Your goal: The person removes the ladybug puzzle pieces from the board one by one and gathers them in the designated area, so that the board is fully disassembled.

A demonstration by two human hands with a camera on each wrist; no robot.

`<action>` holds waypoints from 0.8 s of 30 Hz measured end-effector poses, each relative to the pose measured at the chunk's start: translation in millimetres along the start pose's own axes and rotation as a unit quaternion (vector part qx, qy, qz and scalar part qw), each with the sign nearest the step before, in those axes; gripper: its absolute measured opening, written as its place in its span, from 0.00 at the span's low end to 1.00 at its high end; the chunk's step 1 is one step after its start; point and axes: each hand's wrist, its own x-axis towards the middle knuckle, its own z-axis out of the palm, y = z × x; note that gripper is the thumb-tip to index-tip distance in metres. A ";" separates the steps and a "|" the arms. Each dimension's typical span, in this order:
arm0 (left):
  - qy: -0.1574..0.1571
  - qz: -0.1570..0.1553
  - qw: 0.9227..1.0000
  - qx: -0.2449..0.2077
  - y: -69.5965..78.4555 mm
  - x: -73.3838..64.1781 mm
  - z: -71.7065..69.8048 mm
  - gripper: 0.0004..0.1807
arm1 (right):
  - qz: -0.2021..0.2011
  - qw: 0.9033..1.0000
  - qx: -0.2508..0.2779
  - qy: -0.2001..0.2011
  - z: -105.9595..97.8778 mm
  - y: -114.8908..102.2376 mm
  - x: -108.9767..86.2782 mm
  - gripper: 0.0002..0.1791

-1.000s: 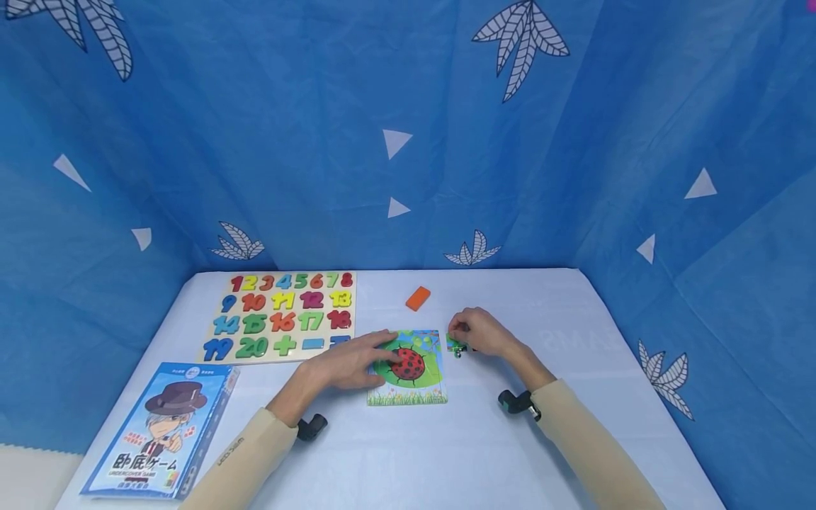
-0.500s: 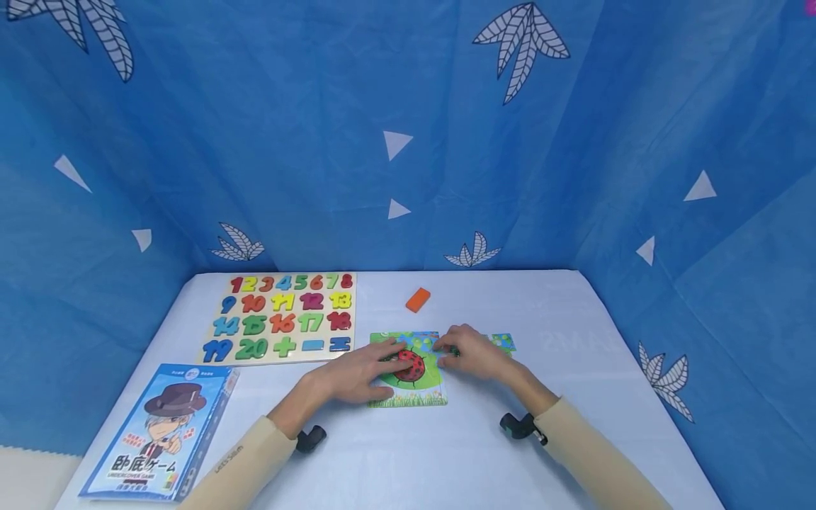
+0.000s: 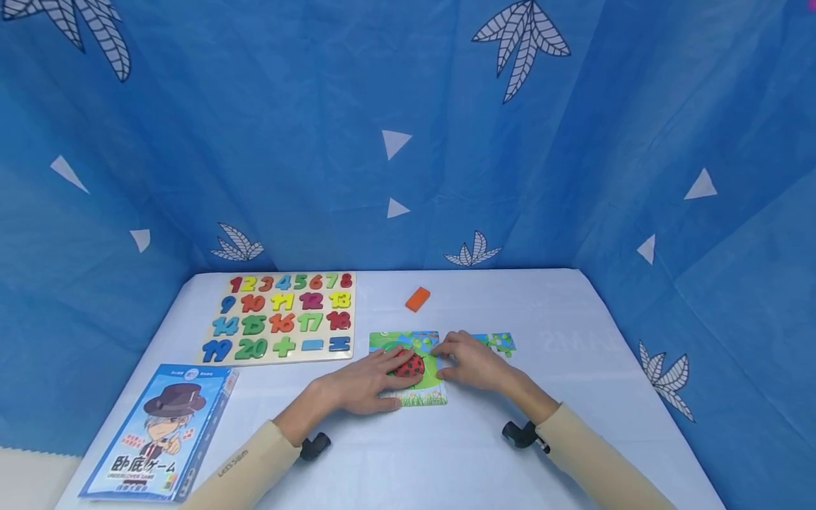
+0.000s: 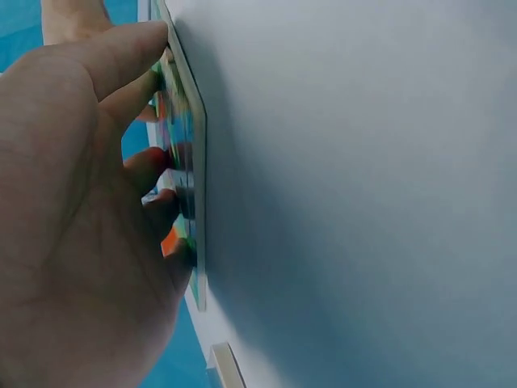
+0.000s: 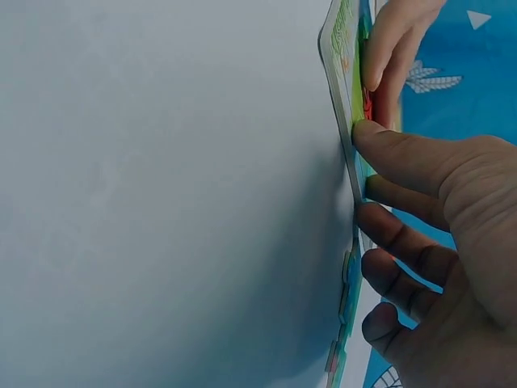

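Observation:
A square jigsaw puzzle (image 3: pixel 427 398), with a red ladybug on a green leaf, lies flat on the white table. My left hand (image 3: pixel 366 382) rests on its left half, fingers stretched across the ladybug; the left wrist view shows the fingertips on the picture. From the other side, my right hand (image 3: pixel 474 363) touches the puzzle's right edge with thumb and index finger. In the right wrist view the thumb (image 5: pixel 396 153) lies against the board's rim and the other fingers bend loosely. Loose green-and-blue jigsaw pieces (image 3: pixel 503 343) lie just beyond the right hand, which partly hides them.
At the back left lies a wooden board with coloured number pieces (image 3: pixel 280 322). A blue game box (image 3: pixel 159 432) sits at the front left. Behind the puzzle is an orange block (image 3: pixel 417 299). Blue curtains (image 3: pixel 408 142) enclose the table's back and sides.
My right hand has moved left and slightly down from the loose pieces to the puzzle's right edge, uncovering those pieces. My left hand has slid a little right over the ladybug.

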 end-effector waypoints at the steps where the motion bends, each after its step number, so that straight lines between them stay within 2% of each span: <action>1: -0.003 -0.002 1.000 0.000 0.0 0.5 0.3 0.31 | 0.002 1.000 0.000 0.000 -0.1 -0.4 0.0 0.22; 12: -0.012 -0.013 1.000 -0.005 -0.5 0.9 2.6 0.31 | 0.007 1.000 -0.010 0.000 1.2 -3.5 0.6 0.22; 24: -0.008 -0.007 1.000 -0.005 -1.2 1.4 2.8 0.31 | 0.010 1.000 -0.009 -0.004 0.8 -4.7 0.6 0.21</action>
